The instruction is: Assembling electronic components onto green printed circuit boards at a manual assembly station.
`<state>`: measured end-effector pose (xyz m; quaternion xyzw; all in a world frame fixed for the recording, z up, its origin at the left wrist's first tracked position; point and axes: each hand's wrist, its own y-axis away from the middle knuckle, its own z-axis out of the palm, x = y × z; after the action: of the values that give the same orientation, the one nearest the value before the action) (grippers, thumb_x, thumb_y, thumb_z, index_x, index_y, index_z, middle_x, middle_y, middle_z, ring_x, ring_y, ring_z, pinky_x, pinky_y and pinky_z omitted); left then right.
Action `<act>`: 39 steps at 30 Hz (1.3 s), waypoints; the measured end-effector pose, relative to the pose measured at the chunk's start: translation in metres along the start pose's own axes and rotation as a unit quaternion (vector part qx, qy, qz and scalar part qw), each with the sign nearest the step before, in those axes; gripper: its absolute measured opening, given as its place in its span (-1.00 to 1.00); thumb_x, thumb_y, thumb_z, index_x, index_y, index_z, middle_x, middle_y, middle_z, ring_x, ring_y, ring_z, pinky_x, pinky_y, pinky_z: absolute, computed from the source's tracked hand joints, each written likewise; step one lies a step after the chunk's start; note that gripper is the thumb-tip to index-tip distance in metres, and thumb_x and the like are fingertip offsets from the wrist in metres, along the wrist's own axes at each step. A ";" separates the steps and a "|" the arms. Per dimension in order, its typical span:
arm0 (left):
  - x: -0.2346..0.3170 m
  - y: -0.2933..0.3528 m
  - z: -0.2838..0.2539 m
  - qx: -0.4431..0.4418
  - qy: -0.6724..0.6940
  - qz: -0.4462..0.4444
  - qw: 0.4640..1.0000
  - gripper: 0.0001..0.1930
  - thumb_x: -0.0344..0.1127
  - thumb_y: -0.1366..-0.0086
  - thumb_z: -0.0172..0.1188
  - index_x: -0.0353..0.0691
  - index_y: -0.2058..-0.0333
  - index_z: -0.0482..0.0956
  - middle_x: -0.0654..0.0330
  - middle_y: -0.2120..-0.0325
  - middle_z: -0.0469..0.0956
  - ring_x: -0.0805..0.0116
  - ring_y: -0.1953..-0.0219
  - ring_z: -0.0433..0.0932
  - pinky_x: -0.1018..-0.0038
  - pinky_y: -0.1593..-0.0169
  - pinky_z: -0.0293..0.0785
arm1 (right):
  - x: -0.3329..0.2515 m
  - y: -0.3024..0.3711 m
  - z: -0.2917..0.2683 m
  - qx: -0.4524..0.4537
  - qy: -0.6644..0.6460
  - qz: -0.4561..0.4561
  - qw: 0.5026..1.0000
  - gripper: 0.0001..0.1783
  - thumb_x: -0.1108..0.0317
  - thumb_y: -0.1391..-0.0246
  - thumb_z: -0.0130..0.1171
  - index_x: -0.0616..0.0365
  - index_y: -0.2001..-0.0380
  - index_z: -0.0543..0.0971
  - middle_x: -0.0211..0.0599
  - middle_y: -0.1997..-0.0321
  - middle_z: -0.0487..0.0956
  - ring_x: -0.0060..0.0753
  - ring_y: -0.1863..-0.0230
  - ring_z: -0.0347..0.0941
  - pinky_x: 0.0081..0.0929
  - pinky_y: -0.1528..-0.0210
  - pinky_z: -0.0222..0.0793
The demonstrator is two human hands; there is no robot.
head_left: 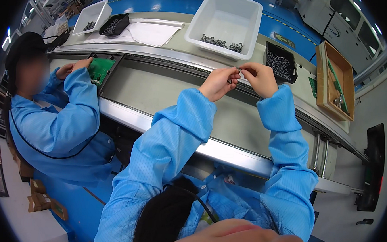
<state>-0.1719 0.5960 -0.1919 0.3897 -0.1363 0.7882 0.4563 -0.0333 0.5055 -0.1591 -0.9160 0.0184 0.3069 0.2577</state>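
Note:
My left hand [221, 82] and my right hand [262, 77] meet above the far rail of the conveyor [169, 84]. Both are closed in a pinch, fingertips almost touching. A tiny dark thing seems to sit between them, too small to name. Just beyond my hands stands a white plastic bin [226, 16] with small dark metallic-looking parts [220, 43] along its near side. A black tray [294, 78] filled with small dark parts lies close to my right hand, on its far right.
At left a co-worker [56, 117] in a blue smock handles a green circuit board [100, 69] on the conveyor. Another white bin [101, 12], a black tray [125, 22] and white sheets [152, 33] lie behind. A wooden box [349, 74] with green boards stands right.

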 end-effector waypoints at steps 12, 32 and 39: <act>0.002 0.002 0.002 -0.009 -0.038 0.016 0.999 -0.85 -0.37 -0.30 0.03 -0.34 0.35 0.50 0.22 0.45 0.47 0.59 0.47 0.35 0.72 0.41 0.34 | 0.000 0.000 -0.002 -0.040 -0.023 0.047 0.998 -0.81 0.54 0.00 0.10 0.27 0.27 0.56 -0.32 0.50 0.58 -0.57 0.52 0.43 -0.68 0.45 0.35; 0.003 0.001 0.001 -0.034 -0.040 -0.010 0.999 -0.85 -0.36 -0.29 0.04 -0.31 0.41 0.48 0.27 0.51 0.42 0.65 0.54 0.29 0.77 0.53 0.21 | 0.015 0.001 0.000 -0.057 -0.201 0.060 0.976 -0.89 0.54 -0.12 0.02 0.31 0.28 0.49 -0.27 0.45 0.52 -0.55 0.47 0.41 -0.68 0.39 0.38; -0.005 0.000 -0.007 -0.047 -0.057 0.006 0.997 -0.86 -0.36 -0.28 0.03 -0.29 0.41 0.48 0.30 0.54 0.40 0.66 0.56 0.27 0.77 0.54 0.19 | 0.018 0.007 0.008 -0.053 -0.201 0.049 0.977 -0.88 0.47 -0.16 0.01 0.28 0.30 0.50 -0.30 0.47 0.51 -0.58 0.49 0.37 -0.71 0.44 0.33</act>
<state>-0.1738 0.5970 -0.2002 0.4111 -0.2009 0.7603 0.4610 -0.0241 0.5056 -0.1778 -0.8459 -0.0051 0.4977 0.1917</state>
